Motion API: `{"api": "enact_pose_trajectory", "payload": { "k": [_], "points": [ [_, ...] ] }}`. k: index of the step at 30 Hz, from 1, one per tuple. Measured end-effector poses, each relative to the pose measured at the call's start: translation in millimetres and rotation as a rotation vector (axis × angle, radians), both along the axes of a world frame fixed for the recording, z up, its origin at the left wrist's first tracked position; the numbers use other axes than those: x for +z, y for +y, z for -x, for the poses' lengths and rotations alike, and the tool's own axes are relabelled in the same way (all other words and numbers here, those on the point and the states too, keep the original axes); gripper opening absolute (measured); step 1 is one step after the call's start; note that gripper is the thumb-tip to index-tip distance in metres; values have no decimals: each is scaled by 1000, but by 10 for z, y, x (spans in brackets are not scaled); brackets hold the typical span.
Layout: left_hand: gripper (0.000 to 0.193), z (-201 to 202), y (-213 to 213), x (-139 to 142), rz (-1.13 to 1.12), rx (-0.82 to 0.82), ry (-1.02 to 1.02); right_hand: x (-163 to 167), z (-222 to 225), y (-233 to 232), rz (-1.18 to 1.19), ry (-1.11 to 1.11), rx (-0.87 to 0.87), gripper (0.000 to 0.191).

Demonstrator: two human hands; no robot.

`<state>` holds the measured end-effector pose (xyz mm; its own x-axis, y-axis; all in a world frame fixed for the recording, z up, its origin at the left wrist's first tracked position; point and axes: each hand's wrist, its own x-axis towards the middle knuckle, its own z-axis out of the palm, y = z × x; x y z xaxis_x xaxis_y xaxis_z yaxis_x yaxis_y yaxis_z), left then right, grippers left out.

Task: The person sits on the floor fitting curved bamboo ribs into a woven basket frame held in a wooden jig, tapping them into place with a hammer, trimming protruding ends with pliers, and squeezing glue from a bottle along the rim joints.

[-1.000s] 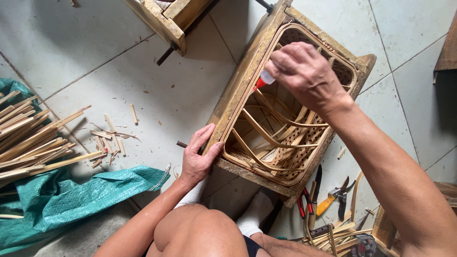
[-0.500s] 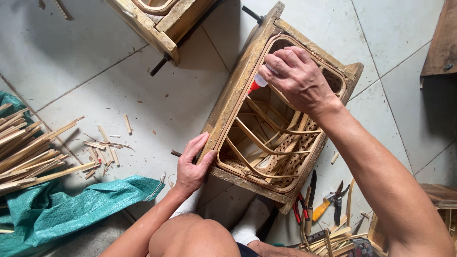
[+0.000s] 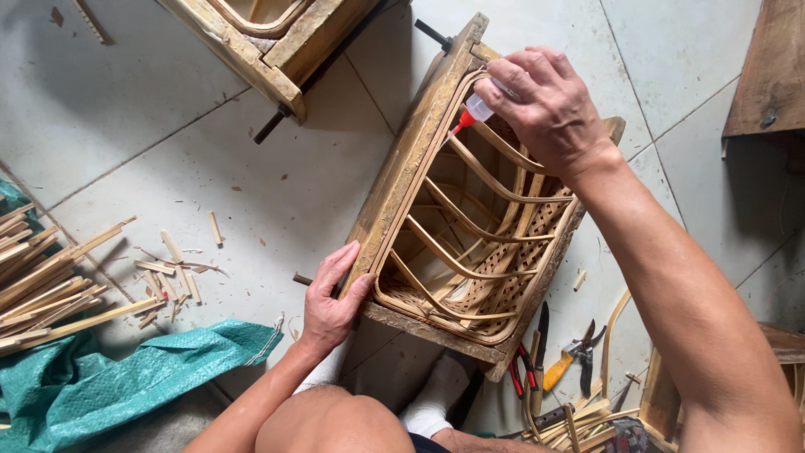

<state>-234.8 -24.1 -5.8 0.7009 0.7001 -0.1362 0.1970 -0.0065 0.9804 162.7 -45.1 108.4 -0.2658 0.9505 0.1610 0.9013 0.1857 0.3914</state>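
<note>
Fingers of the left hand point(image 3: 331, 304) lie together and flat against the near corner of the wooden frame point(image 3: 402, 176), thumb hooked on its inner edge, steadying rather than gripping. Far left: a bundle of bamboo strips point(image 3: 46, 285), cut off by the picture edge, resting on a green tarp point(image 3: 126, 377); loose offcuts point(image 3: 172, 268) scattered on the tile floor point(image 3: 210, 151). Centre: frame holds a half-woven basket point(image 3: 478, 252), curved ribs visible, its underside hidden. A second frame point(image 3: 268, 33) at top is mostly out of view. Right hand point(image 3: 549, 105) is curled tight around a small glue bottle point(image 3: 478, 107); only the clear neck and red nozzle show, tip touching the basket rim at the frame's far end. Bottle body hidden in the fist. Lower right: pliers and cutters point(image 3: 553, 369) on the floor, partly masked by the forearm. A white sock point(image 3: 436, 394) shows under the frame.
</note>
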Motion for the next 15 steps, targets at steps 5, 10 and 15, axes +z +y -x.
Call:
{"api": "enact_pose_trajectory", "payload": {
  "k": [5,10,15],
  "points": [
    [51,-4,11,11,-15,-3,3,-4,7,16,32,50,-20,27],
    [52,-6,19,7,-8,-16,9,4,38,69,53,49,-12,21],
    [51,-8,20,36,-21,5,8,35,-126,101,24,9,-21,21]
  ]
}}
